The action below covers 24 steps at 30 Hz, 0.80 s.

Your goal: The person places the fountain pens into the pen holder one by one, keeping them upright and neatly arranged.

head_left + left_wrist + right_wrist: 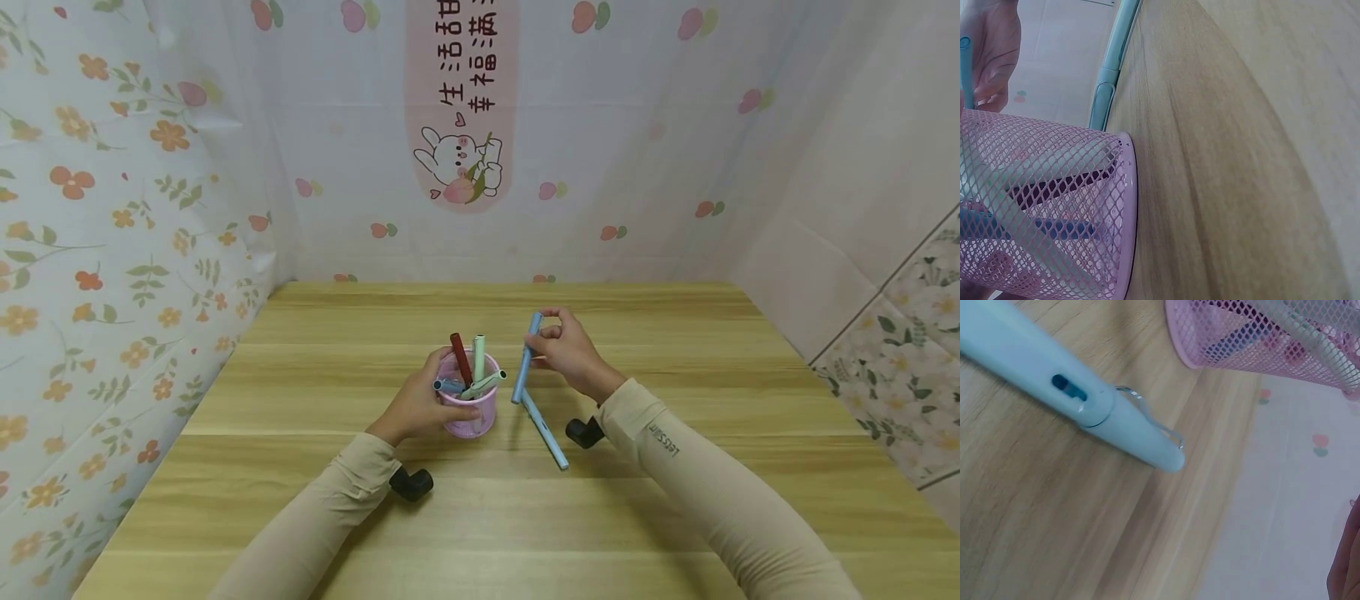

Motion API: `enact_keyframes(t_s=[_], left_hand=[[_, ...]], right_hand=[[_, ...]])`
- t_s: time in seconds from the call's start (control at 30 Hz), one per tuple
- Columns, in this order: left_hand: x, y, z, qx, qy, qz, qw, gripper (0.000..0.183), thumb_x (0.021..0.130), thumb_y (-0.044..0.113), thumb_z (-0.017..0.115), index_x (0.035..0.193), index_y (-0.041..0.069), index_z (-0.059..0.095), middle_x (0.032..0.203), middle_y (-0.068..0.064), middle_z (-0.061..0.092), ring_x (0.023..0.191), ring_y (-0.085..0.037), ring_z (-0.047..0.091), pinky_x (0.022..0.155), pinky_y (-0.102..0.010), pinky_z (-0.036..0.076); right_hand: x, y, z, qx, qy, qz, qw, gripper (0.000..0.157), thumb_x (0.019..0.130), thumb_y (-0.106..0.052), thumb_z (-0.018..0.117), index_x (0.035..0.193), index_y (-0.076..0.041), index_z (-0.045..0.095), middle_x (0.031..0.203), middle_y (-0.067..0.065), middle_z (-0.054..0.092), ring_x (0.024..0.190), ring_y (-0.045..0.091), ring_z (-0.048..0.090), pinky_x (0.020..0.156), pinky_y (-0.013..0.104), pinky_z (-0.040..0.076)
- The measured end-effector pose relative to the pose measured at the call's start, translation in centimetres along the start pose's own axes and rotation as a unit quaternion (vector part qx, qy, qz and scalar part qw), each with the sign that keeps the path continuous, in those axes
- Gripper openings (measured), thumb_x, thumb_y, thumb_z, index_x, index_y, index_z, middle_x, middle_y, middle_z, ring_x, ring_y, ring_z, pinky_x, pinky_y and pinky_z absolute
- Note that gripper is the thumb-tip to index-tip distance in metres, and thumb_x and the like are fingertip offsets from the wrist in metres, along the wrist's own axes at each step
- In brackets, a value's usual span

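My left hand (pixel 416 404) grips a pink mesh pen cup (pixel 472 427) standing upright on the table, with the thumb along its near side. Inside the cup lean a dark red pen (pixel 461 358), two pale green pens (pixel 478 357) and a blue pen (pixel 451 386). Just right of the cup, my right hand (pixel 573 350) pinches a light blue pen (pixel 527 367) between thumb and fingers, its length slanting downward. Below that, a second light blue pen (pixel 546 433) lies on the table; its clip (pixel 1154 419) shows in the right wrist view.
The wooden table (pixel 465 533) runs back to a patterned wall covering (pixel 637 150). Floral cloth (pixel 112 250) hangs on the left side. Black wrist camera parts (pixel 411 483) stick out under both sleeves, the right one (pixel 583 433) close to the lying pen.
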<state>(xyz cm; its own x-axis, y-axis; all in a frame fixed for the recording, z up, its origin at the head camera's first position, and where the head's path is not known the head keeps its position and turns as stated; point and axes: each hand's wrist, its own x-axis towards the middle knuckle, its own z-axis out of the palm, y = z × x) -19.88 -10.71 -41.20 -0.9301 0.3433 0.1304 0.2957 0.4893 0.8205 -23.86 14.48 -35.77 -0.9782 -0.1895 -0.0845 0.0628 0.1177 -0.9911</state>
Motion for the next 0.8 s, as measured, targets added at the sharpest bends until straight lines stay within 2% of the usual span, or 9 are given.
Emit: enact_keyframes(t_s=[0.23, 0.53, 0.8], left_hand=[[0.0, 0.0, 0.0, -0.008, -0.003, 0.000, 1.0000, 0.100, 0.070, 0.028, 0.089, 0.149, 0.012, 0.029, 0.132, -0.015, 0.055, 0.112, -0.032, 0.057, 0.091, -0.049, 0.049], [0.0, -0.1, 0.1, -0.007, 0.000, 0.005, 1.0000, 0.100, 0.069, 0.028, 0.089, 0.148, 0.012, 0.030, 0.131, -0.014, 0.055, 0.111, -0.031, 0.058, 0.091, -0.049, 0.048], [0.0, 0.0, 0.0, -0.001, 0.004, 0.005, 1.0000, 0.100, 0.069, 0.029, 0.090, 0.148, 0.012, 0.030, 0.130, -0.016, 0.056, 0.110, -0.031, 0.058, 0.090, -0.049, 0.049]], right_hand=[[0.0, -0.3, 0.3, 0.017, -0.009, -0.002, 1.000, 0.053, 0.097, -0.004, 0.057, 0.141, -0.001, 0.028, 0.095, 0.010, 0.055, 0.080, 0.018, 0.064, 0.077, 0.035, 0.056], [-0.2, -0.9, 0.8, 0.045, -0.014, 0.012, 0.999, 0.053, 0.098, -0.003, 0.055, 0.142, -0.002, 0.026, 0.098, 0.010, 0.056, 0.078, 0.017, 0.062, 0.075, 0.031, 0.056], [0.0, -1.2, 1.3, 0.079, 0.007, 0.012, 0.997, 0.054, 0.098, -0.003, 0.054, 0.142, -0.003, 0.024, 0.099, 0.011, 0.054, 0.075, 0.015, 0.063, 0.073, 0.029, 0.056]])
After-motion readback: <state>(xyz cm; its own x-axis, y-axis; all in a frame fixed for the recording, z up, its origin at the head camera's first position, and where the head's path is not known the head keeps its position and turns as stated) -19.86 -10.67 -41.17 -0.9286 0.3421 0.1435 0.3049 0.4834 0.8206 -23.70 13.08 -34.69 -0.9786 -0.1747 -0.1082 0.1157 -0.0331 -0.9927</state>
